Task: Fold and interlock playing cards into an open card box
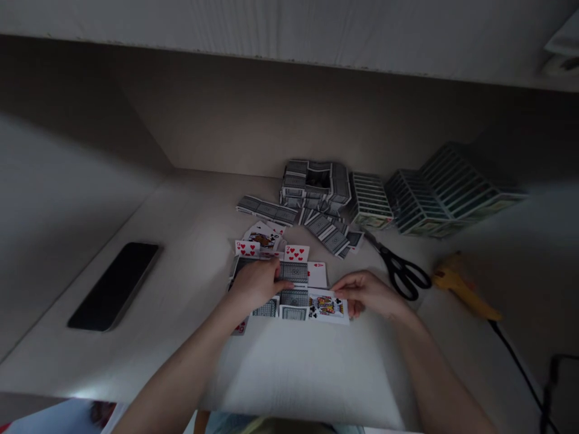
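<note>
On the desk in front of me lies a flat structure of interlocked playing cards (pixel 294 273), grey patterned backs up, with some edges folded upright. My left hand (pixel 257 281) is on its left part, fingers curled over the cards and thumb pressed near the middle. At the right edge, my right hand (pixel 367 293) pinches a king of clubs card (pixel 328 306), which lies face up against the structure. A red ace card (pixel 318 275) sticks out just behind the king. A nine of hearts (pixel 247 248) and a seven of hearts (pixel 296 253) stand at the back edge.
Behind are loose cards (pixel 328 232), a card-built box (pixel 296 181) with a square opening, and stepped card stacks (pixel 452 193). Black scissors (pixel 400 268) and a yellow glue gun (pixel 465 293) with a cord lie right. A phone (pixel 115 286) lies left. A shelf (pixel 289 36) overhangs.
</note>
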`<state>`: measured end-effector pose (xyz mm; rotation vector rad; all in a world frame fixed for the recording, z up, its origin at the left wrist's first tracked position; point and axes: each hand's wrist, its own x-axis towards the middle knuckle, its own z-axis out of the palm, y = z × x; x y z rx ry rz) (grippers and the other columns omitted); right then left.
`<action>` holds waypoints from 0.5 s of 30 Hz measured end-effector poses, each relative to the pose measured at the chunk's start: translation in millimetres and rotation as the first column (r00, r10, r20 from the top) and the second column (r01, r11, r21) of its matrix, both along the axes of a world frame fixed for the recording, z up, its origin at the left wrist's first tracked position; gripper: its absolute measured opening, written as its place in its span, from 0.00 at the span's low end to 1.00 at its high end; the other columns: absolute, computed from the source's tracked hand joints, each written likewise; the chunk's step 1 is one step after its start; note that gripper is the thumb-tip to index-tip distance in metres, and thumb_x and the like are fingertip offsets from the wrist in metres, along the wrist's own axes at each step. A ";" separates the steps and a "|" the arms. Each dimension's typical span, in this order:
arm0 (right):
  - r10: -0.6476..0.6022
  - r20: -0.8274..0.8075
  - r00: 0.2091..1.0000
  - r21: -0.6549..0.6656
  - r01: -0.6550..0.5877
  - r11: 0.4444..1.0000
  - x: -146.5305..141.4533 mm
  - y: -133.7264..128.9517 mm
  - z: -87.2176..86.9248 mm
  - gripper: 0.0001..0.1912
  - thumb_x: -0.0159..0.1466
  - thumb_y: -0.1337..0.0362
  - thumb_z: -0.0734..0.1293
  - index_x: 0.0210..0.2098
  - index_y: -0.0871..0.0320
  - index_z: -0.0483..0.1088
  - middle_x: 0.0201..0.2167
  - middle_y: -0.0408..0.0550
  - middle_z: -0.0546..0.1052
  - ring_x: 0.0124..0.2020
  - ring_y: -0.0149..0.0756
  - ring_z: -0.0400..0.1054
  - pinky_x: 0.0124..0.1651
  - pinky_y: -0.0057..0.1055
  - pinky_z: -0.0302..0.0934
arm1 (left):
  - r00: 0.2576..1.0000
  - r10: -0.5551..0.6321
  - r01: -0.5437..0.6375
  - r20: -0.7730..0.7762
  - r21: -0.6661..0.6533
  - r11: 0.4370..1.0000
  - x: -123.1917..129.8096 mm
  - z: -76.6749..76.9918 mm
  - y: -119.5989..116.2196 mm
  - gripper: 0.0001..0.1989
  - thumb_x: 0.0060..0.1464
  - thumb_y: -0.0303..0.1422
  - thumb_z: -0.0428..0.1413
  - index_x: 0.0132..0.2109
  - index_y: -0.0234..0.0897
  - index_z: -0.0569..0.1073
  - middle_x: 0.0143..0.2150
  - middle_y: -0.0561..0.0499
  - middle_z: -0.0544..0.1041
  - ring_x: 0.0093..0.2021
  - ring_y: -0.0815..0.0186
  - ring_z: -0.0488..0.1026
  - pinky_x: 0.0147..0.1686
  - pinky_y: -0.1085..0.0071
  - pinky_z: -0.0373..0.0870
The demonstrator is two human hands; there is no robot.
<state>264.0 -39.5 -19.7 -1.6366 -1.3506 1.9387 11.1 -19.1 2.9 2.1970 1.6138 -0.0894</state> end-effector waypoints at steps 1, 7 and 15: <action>-0.003 0.003 1.000 0.010 0.003 1.000 -1.1 -0.4 -0.3 0.21 0.47 0.54 0.69 0.34 0.65 0.71 0.12 0.41 0.71 0.13 0.27 0.65 0.16 0.21 0.58 | 1.000 0.001 -0.001 0.005 -0.002 1.000 0.0 0.3 -0.2 0.18 0.46 0.50 0.51 0.33 0.39 0.66 0.30 0.52 0.74 0.30 0.64 0.71 0.24 0.72 0.55; -0.014 -0.007 1.000 0.085 0.015 0.996 -7.0 -2.6 -1.6 0.18 0.48 0.55 0.68 0.31 0.64 0.70 0.11 0.39 0.69 0.12 0.26 0.63 0.15 0.21 0.55 | 1.000 0.004 -0.004 0.005 -0.065 0.998 0.9 3.7 -0.6 0.25 0.33 0.52 0.58 0.34 0.39 0.66 0.32 0.51 0.74 0.32 0.62 0.71 0.26 0.72 0.57; -0.099 0.058 0.993 0.097 0.093 0.991 -16.3 -5.3 0.1 0.13 0.48 0.57 0.67 0.26 0.62 0.67 0.11 0.39 0.69 0.12 0.26 0.62 0.13 0.21 0.54 | 0.999 0.040 -0.040 -0.009 -0.082 0.996 3.7 6.4 -0.5 0.24 0.35 0.54 0.56 0.33 0.39 0.66 0.31 0.51 0.74 0.31 0.62 0.72 0.24 0.72 0.56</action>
